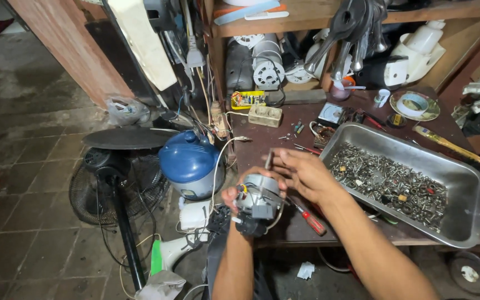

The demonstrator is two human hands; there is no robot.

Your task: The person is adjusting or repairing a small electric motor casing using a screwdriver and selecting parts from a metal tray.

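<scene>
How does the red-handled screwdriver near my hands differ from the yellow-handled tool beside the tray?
The red-handled screwdriver lies at the workbench's near edge, partly hidden under the right hand; the yellow-handled tool lies far right, behind the steel tray, fully exposed. The red one looks short and stubby, the yellow one long and slim. Both lie flat on the bench, untouched.

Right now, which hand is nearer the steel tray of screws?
The right hand. It is at the shaft end of the small motor, just left of the steel tray. The left hand cradles the motor from the far side, farther from the tray.
</scene>
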